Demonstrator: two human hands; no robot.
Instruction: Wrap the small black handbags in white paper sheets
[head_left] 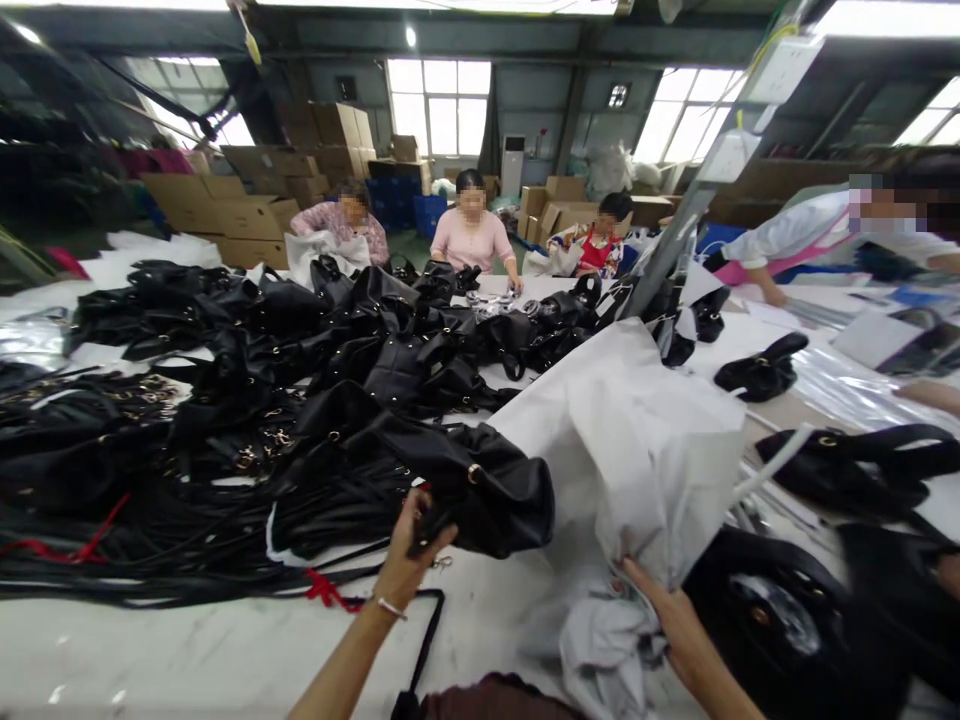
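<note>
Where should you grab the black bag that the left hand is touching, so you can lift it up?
Probably by its near edge, coming from the near side. The black bag lies slumped on its side on the table, soft and floppy, with that edge facing the person. The left hand already pinches it there. The right hand holds the white dust bag beside it.

far wall: bright windows point(439, 105) | far left: stacked cardboard boxes point(225, 205) | ceiling: dark beams, skylights | white worktable point(187, 660) filled the near room
</note>
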